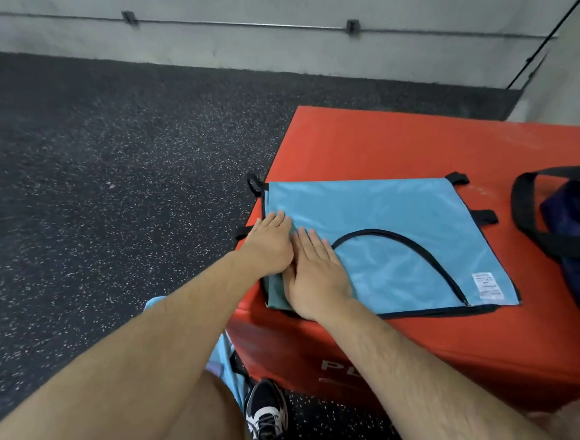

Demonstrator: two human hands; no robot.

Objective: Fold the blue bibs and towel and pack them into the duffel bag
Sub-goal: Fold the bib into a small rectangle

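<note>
Neither hand grips anything. The left hand [269, 245] and the right hand [315, 276] lie side by side, fingers straight and spread flat, pressing on the left edge of the blue bib [397, 253]. The bib lies folded flat on top of the red box [396, 136], close to its near left corner, with its black-trimmed curve facing up.

The cloth looks thin and slick, so the fold will likely spring open or skew once the palms lift. A sideways smoothing stroke could also push the whole stack off the nearby corner. The black strap ends [485, 217] stick out past the edges and would probably snag on the bag's opening if left loose. A darker teal layer [274, 289] shows beneath the bib's left edge. It could slip out of line with the top layer, and whether it is the towel or another bib cannot be told.

By count there are one bib on top, one teal layer under it and one more pale blue cloth [228, 358] hanging by the person's leg. Four strap ends and one white label [487, 285] are visible. One dark duffel bag [577, 227] stands on the box just right of the bib, and how far open it is cannot be seen. One shoe [266, 414] rests on the speckled floor [106, 164].
</note>
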